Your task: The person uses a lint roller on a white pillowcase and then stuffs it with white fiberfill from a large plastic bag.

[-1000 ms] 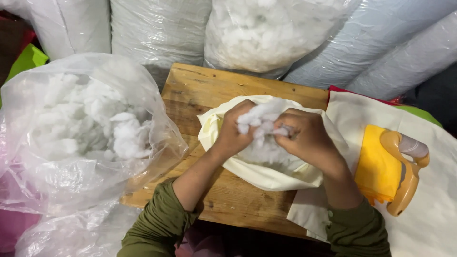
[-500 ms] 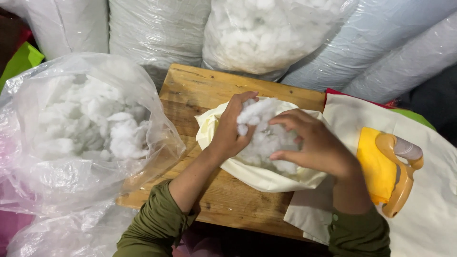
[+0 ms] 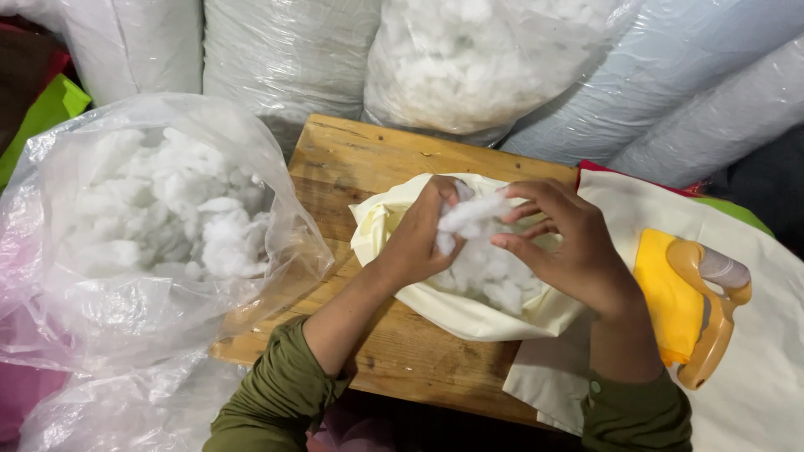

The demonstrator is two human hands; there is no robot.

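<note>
White fluffy fibre stuffing [image 3: 481, 251] sits in the mouth of the pale cream fabric cover [image 3: 456, 314], which lies on the bare wooden table [image 3: 352, 159] right under your hands. Your left hand [image 3: 419, 238] is closed on a tuft at the stuffing's upper left edge. Your right hand [image 3: 574, 247] is on the other side with its fingers spread wide, fingertips just touching the tuft; whether it pinches any fibre is hard to tell. The tuft lies between the two hands, nearer your left. A clear plastic bag of the same stuffing [image 3: 159, 218] stands well to your left, and a yellow-and-tan handled tool [image 3: 699, 297] lies to your right on white cloth [image 3: 770, 368].
</note>
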